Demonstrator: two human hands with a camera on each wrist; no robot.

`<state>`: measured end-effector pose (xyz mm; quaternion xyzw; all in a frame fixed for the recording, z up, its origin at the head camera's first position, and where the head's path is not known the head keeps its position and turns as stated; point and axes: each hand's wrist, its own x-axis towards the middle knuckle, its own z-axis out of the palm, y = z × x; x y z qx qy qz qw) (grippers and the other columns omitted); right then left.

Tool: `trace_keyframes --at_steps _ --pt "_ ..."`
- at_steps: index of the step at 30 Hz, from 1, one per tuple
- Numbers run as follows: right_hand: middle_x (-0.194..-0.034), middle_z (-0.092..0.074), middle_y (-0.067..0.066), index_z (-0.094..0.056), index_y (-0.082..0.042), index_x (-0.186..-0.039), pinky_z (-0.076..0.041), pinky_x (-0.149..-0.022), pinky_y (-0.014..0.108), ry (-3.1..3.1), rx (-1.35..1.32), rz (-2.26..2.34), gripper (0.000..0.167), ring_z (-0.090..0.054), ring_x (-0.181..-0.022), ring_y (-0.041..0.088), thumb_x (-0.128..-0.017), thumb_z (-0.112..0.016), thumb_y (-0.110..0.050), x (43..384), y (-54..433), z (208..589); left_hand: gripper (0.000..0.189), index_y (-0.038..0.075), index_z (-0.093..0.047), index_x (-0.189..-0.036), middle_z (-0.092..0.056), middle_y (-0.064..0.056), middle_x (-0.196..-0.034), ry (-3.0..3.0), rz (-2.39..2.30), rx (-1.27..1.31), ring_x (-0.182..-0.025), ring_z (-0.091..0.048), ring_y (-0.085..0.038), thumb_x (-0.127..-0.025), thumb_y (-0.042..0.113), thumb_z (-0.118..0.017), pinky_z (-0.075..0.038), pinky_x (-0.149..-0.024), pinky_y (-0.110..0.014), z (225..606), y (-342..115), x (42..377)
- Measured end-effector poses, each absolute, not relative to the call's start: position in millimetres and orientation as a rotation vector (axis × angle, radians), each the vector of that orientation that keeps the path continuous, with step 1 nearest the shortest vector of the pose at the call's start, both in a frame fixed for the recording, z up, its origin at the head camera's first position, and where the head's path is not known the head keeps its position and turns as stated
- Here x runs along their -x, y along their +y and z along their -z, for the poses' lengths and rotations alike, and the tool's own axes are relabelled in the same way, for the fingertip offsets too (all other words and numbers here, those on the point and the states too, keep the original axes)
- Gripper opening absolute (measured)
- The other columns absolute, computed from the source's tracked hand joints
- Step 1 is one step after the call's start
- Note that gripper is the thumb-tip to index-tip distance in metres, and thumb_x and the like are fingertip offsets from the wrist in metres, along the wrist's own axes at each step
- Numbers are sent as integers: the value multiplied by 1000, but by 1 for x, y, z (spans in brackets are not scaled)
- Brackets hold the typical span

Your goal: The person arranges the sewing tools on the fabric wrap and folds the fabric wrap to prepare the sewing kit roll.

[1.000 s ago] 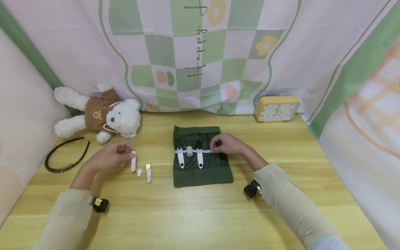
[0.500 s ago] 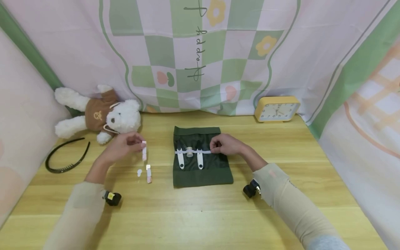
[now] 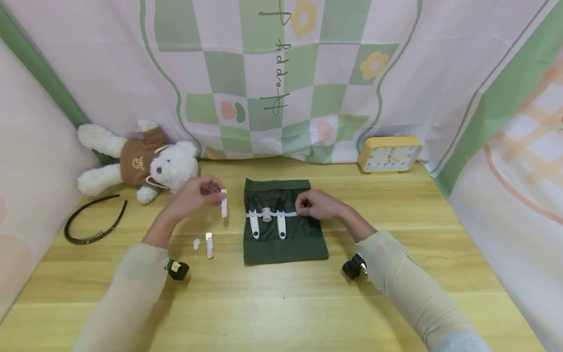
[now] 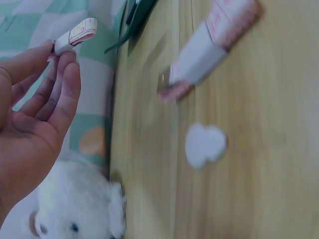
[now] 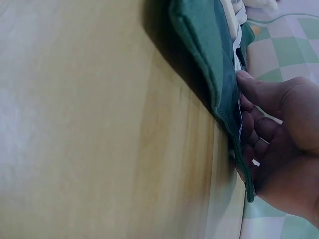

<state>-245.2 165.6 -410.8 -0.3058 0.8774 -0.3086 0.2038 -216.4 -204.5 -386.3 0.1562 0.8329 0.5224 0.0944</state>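
My left hand (image 3: 195, 198) pinches a small folded strip (image 3: 224, 204), white-banded with pink print, between thumb and fingertips, raised left of a dark green fabric tool roll (image 3: 286, 250). A similar folded strip (image 3: 209, 248) lies on the table below that hand, beside a small white two-lobed piece (image 4: 204, 144). With thumb and fingers, my right hand (image 3: 318, 204) pinches the right end of the white elastic band (image 3: 290, 213) across the roll. Under the band sit a white-handled tool (image 3: 254, 226) with a dark top, a short pale cylinder (image 3: 267, 215) and another white-handled tool (image 3: 282, 227).
A white plush dog (image 3: 176, 166) in a brown top lies at the back left, with a black headband (image 3: 90, 238) in front of it. A yellow alarm clock (image 3: 390, 154) stands at the back right. A patterned cloth (image 3: 281, 98) hangs behind the wooden table (image 3: 281, 318).
My left hand has moved right and away from me with the folded strip, towards the tool roll. The right hand keeps its place at the elastic band.
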Motion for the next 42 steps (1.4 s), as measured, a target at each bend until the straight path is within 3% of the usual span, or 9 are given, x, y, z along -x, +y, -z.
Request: trace_keyframes --at_steps 13,23,42 --pt "-85 -61 1 -67 -9 -91 -47 -72 34 2449 842 876 12 -53 -75 16 -101 -62 -5 245 165 411 21 -2 -65 -113 -67 -17 -99 2412 -1606 -483 -93 -67 -40 -98 13 -69 -56 -86 -54 379 -160 231" --pt "-85 -61 1 -67 -8 -91 -47 -71 34 2449 843 868 12 -53 -75 16 -101 -62 -5 245 165 409 17 -6 -65 -110 -69 -18 -97 2422 -1654 -506 -85 -68 -28 -98 7 -68 -59 -81 -44 379 -128 241" --pt "-84 -62 1 -68 -8 -89 -48 -71 33 2457 871 877 12 -54 -75 16 -99 -64 -4 246 165 411 14 -3 -63 -107 -67 -19 -101 2411 -1701 -382 -87 -70 -31 -97 5 -68 -59 -82 -45 381 -89 249"
